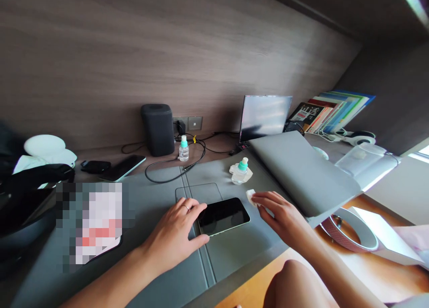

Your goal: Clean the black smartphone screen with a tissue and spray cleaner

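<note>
Daylight enters from right; bright strip at far right edge blown out. Left end of desk (234, 259) dim, dark items there lose detail. Small screen (266, 116) at desk's back edge washed pale by glare. Phone (224, 216) glass shows soft reflection. Wide-angle distortion bends wall and desk edges toward corners. Centre sharp, corners soft. Pixelated block masks patch near desk's left front.

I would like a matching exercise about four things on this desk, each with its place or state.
Things:
1. dark-screened smartphone
2. small white wipe
3. clear bottle with teal cap
4. black cylindrical speaker

Places:
A. pinched in the right hand
B. against the wooden wall
C. steadied by the left hand
D. upright beside the black cable

Pairs: 1-C, 2-A, 3-D, 4-B
</note>
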Tool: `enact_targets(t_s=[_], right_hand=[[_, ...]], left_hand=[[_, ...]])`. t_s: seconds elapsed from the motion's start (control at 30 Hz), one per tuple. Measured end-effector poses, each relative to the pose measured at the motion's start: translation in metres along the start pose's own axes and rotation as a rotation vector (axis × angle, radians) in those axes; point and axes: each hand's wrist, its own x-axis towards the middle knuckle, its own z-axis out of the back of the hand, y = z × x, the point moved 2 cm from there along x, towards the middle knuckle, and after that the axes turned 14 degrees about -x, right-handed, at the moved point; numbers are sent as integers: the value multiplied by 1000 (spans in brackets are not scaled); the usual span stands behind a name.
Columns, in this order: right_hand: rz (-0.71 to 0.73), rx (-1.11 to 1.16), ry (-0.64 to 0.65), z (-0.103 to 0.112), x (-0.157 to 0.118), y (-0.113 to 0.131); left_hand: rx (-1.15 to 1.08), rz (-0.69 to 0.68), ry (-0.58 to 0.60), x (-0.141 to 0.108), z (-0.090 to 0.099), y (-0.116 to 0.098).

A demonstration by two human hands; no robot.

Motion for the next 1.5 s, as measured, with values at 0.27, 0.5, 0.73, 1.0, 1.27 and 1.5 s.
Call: enact_targets(t_s=[0.27,0.5,0.73,1.0,1.27,1.5], right_hand=[[244,39,120,-4,43,27],[260,-36,177,-3,38,8],[228,-50,119,4,39,9],[247,-60,189,-3,36,10],[250,5,60,14,24,46],[340,22,87,12,31,91]], left_hand=[[-7,5,-12,1,2,-3],[-5,4,-16,1,2,-4],[6,5,-5,1,1,-3],[6,-15,-20,0,0,-1],[76,-10,-80,-4,-6,4],[121,-3,-50,-5,-8,8]])
